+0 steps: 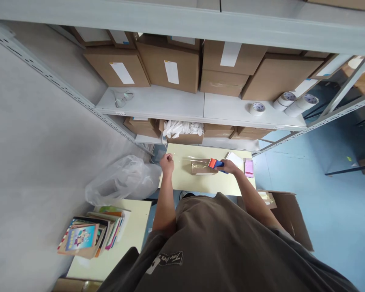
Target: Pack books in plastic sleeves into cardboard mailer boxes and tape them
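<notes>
My right hand [230,166] is wrapped round a blue and orange tape dispenser [216,164], held at the right end of a small cardboard box [197,168]. A strip of clear tape [190,158] runs leftward from the dispenser, above the box. At its far end, my left hand [167,163] is closed in a pinch on the tape, near the table's left edge. Shiny tape shows on the box's top. The box rests on a pale yellow table [182,184].
White papers [235,159] and a phone [248,168] lie on the table's right side. Shelves ahead hold cardboard boxes [172,67] and tape rolls [257,108]. A plastic bag [124,180] and stacked books [85,237] are at left. An open carton [287,217] stands at right.
</notes>
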The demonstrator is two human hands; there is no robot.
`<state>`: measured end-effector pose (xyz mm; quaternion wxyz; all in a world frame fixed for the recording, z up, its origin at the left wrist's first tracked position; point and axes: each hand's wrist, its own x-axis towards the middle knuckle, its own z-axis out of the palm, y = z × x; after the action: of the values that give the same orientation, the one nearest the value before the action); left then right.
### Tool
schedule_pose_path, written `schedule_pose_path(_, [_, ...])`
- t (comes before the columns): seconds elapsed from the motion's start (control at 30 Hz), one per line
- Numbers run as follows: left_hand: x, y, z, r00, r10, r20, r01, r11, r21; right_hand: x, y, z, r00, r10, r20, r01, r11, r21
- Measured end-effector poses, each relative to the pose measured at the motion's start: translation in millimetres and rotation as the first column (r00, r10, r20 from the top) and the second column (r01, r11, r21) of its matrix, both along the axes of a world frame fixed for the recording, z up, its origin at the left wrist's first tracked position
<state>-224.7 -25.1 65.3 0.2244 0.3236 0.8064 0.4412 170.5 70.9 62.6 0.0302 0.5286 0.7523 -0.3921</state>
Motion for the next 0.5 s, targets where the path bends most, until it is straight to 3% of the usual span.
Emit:
schedule_pose_path(0.17, [-4, -15, -59.6, 0.999, 0.039, 0.021, -0.035, 0.983, -0.182, -20, 20, -3.5, 0.977, 0.099, 0.187, -0.093, 0.995, -0.043])
schedule_pose_path(0.33, [-10, -20, -103.7, 0.999, -0.011, 0.033, 0.023, 0.916, -0.399, -25, 31, -5.2, 0.952, 0.177, 0.249, -0.155, 0.982, -0.106])
schedule_pose_path(0.5, [-8, -13, -143.7, 0.993, -0.062, 0.097, 0.101, 0.875, -0.474, -26, 32, -8.6, 0.945, 0.17, 0.279, -0.139, 0.982, -0.125])
